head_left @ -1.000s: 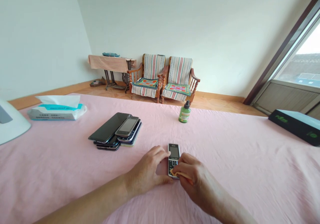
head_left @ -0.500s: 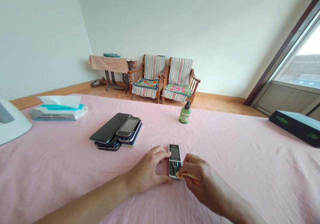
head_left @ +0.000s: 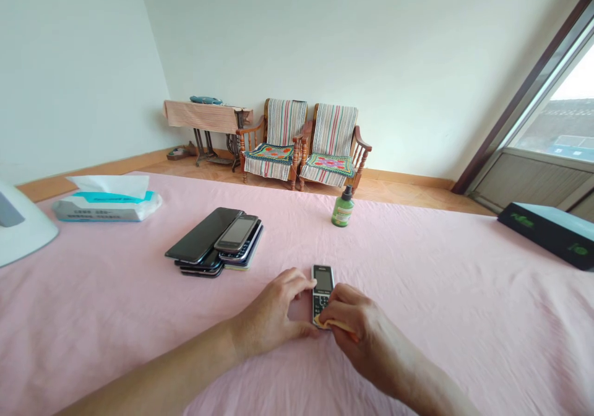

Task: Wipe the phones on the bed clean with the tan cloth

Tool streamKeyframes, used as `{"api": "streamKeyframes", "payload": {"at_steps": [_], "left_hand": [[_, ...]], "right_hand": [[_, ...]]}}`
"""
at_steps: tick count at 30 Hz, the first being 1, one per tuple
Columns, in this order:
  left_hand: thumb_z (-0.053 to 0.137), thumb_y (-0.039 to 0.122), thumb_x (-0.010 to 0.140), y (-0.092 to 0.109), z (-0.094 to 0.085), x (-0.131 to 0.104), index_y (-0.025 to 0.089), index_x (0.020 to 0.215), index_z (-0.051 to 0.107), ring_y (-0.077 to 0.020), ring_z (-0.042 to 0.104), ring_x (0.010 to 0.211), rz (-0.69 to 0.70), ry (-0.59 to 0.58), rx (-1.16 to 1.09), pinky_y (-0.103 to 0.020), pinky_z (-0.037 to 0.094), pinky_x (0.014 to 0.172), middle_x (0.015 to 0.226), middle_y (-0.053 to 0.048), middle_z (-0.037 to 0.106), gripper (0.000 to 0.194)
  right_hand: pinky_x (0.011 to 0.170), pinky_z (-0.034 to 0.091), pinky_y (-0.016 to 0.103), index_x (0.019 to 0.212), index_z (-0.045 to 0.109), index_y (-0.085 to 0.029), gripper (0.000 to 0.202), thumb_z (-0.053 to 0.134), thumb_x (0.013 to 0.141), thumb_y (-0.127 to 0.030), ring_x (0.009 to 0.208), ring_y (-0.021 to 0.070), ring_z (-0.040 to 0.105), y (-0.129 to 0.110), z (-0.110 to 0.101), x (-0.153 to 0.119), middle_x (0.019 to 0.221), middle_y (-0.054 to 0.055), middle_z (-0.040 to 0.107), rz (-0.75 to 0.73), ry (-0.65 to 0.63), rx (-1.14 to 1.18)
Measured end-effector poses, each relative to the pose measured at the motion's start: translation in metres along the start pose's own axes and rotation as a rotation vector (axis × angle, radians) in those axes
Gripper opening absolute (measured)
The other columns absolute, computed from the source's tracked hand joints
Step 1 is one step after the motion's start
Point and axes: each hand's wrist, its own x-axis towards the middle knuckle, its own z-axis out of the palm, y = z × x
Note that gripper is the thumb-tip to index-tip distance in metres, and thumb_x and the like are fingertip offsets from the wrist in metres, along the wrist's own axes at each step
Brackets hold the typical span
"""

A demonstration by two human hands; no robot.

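Note:
A mobile phone (head_left: 322,280) with a keypad lies face up on the pink tablecloth, its screen end pointing away from me. My left hand (head_left: 275,311) steadies it from the left, fingertips on the edge beside the screen and thumb by the bottom corner. Bunched in my right hand (head_left: 356,317) is an orange cloth (head_left: 342,326), pressed onto the lower keypad. The right fingers hide part of the keys and the phone's right edge.
Several phones (head_left: 204,238) are piled to the left. Beyond the hands stands a green spray bottle (head_left: 342,210). A tissue pack (head_left: 106,205) sits far left, near a white object (head_left: 23,236) cut off by the frame. At the right is a black box (head_left: 542,233).
My right hand has shifted left with the cloth across the lower keypad, covering more of it. The left hand keeps its hold on the phone.

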Motion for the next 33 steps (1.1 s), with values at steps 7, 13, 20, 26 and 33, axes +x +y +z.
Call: {"api": "streamKeyframes", "payload": {"at_steps": [7, 13, 20, 26, 33], "left_hand": [[0.084, 0.029, 0.063, 0.002, 0.0, 0.0, 0.017, 0.116, 0.059, -0.0213, 0.055, 0.095, -0.02, -0.004, 0.014, -0.033, 0.046, 0.084, 0.104, -0.006, 0.057, 0.059], [0.083, 0.032, 0.066, 0.002, 0.0, 0.0, 0.017, 0.115, 0.059, -0.0215, 0.055, 0.095, -0.013, -0.002, 0.021, -0.034, 0.047, 0.084, 0.104, -0.007, 0.057, 0.057], [0.085, 0.027, 0.062, 0.005, -0.002, 0.001, 0.018, 0.115, 0.059, -0.0211, 0.055, 0.094, -0.026, -0.006, 0.014, -0.035, 0.047, 0.085, 0.104, -0.006, 0.057, 0.059], [0.085, 0.028, 0.062, 0.003, -0.002, 0.001, 0.018, 0.116, 0.058, -0.0218, 0.055, 0.096, -0.025, -0.002, 0.025, -0.035, 0.047, 0.086, 0.105, -0.006, 0.057, 0.061], [0.086, 0.026, 0.061, 0.005, -0.002, 0.001, 0.02, 0.116, 0.059, -0.0216, 0.056, 0.095, -0.034, 0.004, 0.017, -0.036, 0.047, 0.086, 0.105, -0.005, 0.057, 0.062]], "right_hand": [[0.067, 0.038, 0.022, 0.072, 0.06, -0.018, 0.035, 0.044, 0.067, 0.013, 0.075, 0.0114, 0.051, 0.0, -0.005, -0.001, 0.08, 0.0, 0.054, 0.013, -0.044, -0.018], [0.068, 0.039, 0.023, 0.074, 0.059, -0.018, 0.033, 0.042, 0.071, 0.01, 0.077, 0.0125, 0.051, 0.002, 0.001, -0.002, 0.083, 0.001, 0.054, -0.01, -0.025, -0.016], [0.064, 0.038, 0.021, 0.075, 0.06, -0.018, 0.032, 0.044, 0.071, 0.009, 0.072, 0.0104, 0.052, 0.01, -0.011, -0.005, 0.079, -0.001, 0.053, 0.074, -0.008, 0.002], [0.064, 0.037, 0.019, 0.072, 0.058, -0.018, 0.034, 0.043, 0.066, 0.011, 0.071, 0.0087, 0.052, 0.007, -0.011, -0.005, 0.079, -0.002, 0.054, 0.066, -0.045, 0.026], [0.068, 0.04, 0.021, 0.079, 0.061, -0.018, 0.031, 0.044, 0.075, 0.007, 0.075, 0.0105, 0.054, 0.012, -0.009, -0.003, 0.084, 0.0, 0.055, 0.076, 0.0, 0.048]]}}
